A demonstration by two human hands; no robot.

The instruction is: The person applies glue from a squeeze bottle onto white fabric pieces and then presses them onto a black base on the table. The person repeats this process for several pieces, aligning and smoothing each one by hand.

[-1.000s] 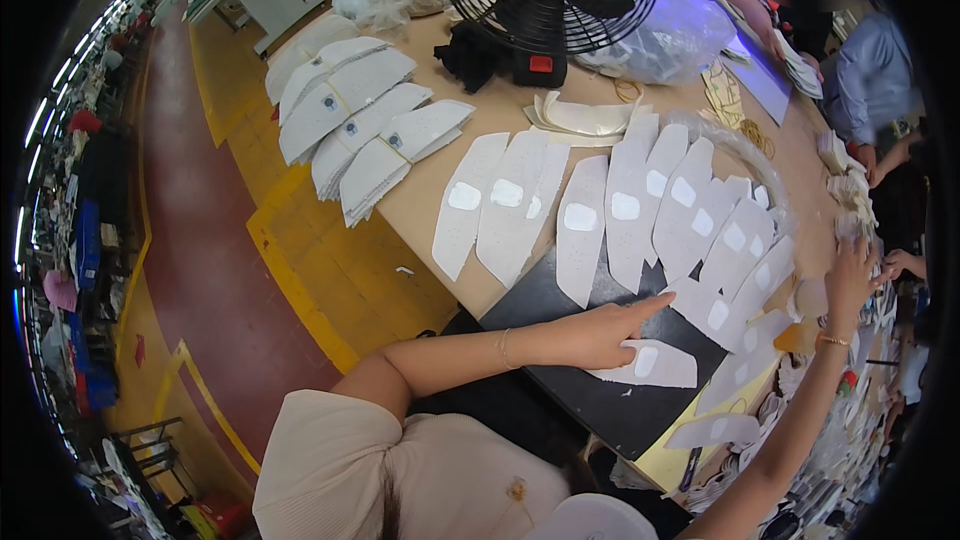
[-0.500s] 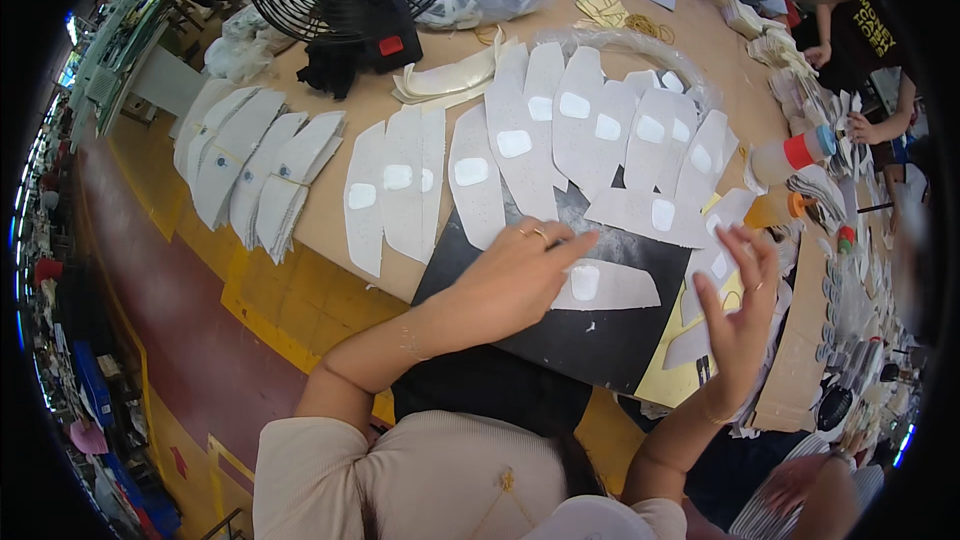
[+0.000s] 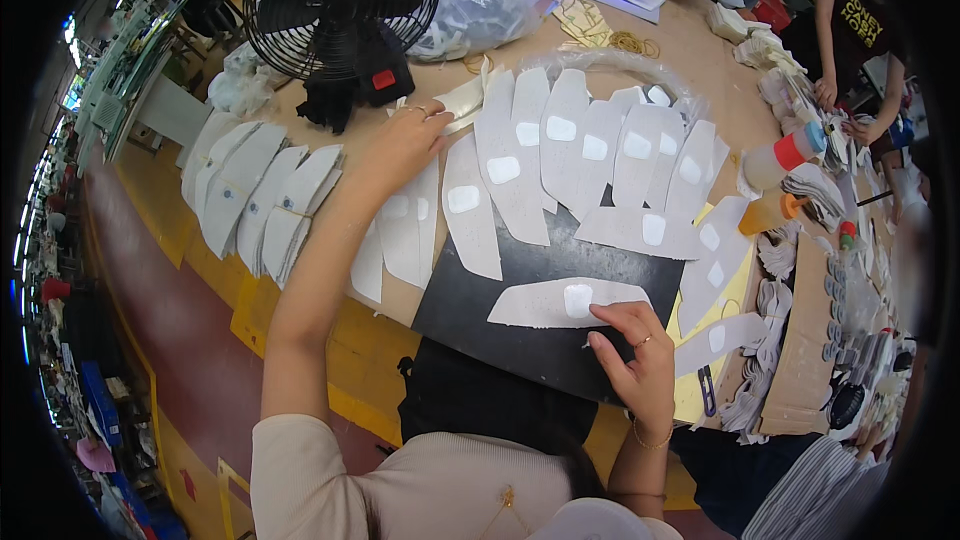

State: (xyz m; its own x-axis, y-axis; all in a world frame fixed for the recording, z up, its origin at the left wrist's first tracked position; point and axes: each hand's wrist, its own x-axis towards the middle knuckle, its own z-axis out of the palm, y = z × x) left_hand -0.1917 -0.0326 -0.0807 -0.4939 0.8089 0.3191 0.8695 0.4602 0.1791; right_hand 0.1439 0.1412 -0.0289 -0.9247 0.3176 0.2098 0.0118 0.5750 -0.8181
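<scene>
White patches already sit on most of the pale cut pieces (image 3: 560,140) fanned across the wooden table (image 3: 690,50), so by the look of it much of the batch is done, while a stack of plainer pieces (image 3: 250,190) lies unpatched at the left. On the black mat (image 3: 480,310) lies one long pale piece (image 3: 540,305), and the right hand (image 3: 635,360) curls its fingertips onto its small white patch (image 3: 578,298), pressing rather than gripping. Stretched far forward, the left hand (image 3: 405,145) rests flat and open on the row near the black fan (image 3: 335,5), holding nothing.
</scene>
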